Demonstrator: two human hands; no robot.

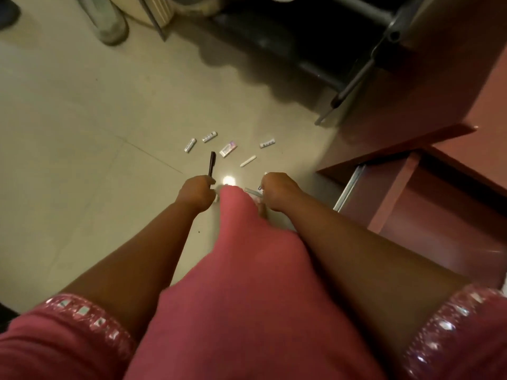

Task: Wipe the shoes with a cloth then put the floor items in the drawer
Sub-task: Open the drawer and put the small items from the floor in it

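Small items lie scattered on the pale tiled floor: two white tubes [189,145] [210,136], a white and pink packet [228,149], a white stick [248,161] and another white tube [267,143]. My left hand [196,193] grips a black pen [211,163] that points away from me. My right hand [277,191] holds a thin grey pen-like item [253,191] and some small pieces I cannot make out. An open reddish wooden drawer [428,215] sits to the right of my right hand. No shoes or cloth are in view.
A reddish wooden desk [439,86] fills the right side above the drawer. Dark metal chair legs [354,80] stand at the top right, and a grey cylinder [109,26] at the top left. My pink garment [247,283] hangs between my arms.
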